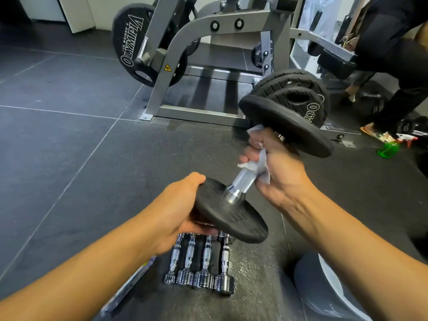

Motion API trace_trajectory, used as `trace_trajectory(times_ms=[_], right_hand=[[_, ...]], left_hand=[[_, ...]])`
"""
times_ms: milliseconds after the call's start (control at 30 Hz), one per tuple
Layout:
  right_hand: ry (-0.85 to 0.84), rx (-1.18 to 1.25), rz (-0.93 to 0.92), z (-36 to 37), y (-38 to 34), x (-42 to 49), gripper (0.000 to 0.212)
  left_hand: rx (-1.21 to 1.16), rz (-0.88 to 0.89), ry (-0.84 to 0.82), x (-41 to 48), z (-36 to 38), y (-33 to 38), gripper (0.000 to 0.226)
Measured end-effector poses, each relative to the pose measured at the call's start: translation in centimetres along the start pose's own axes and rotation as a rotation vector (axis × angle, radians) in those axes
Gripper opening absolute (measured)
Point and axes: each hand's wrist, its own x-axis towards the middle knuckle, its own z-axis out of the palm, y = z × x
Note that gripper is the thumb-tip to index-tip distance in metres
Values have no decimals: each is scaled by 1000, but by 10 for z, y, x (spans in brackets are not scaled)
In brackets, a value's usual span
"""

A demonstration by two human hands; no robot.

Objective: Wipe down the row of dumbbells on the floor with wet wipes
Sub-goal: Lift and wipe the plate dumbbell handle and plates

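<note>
Holding the plate-loaded dumbbell (232, 196) clear of the floor (69, 147), the left hand (176, 212) curls round the rim of the near plate (234, 220), thumb on top. The right hand (278, 163) is closed round the chrome handle (244, 180) with a wet wipe (260, 166) wadded between palm and metal. From the left grip the bar slants up and away to the far plate (284, 123), which sits just beyond the right knuckles.

I judge the dumbbell heavy and rigid, its weight at both ends, so a hand near each end suits it. The rubbery plate rim gives purchase, but damp knurled chrome under the wipe may turn slick. The wipe looks thin and limp, likely to bunch or snag on the knurling.

Below the left wrist, a row of four small chrome dumbbells (203, 258) lies side by side on the floor, their far ends hidden behind the left hand and the near plate. The left fingers under the plate are out of sight, blur softens the plate's face, and a packet (129, 286) beneath the left forearm is too blurred to identify.
</note>
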Motion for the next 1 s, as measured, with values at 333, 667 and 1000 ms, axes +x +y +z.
trace_trajectory(times_ms=[333,667,1000], right_hand=[[79,85,40,-15,-13,5,39],[-80,212,31,-14,-9,0,31],[101,287,73,-32,-18,5,31]], left_hand=[[499,115,-62,-39,16,-12,110],[-597,-239,-483,-3,20,-12,82],[-208,354,237,9,6,-21,51]])
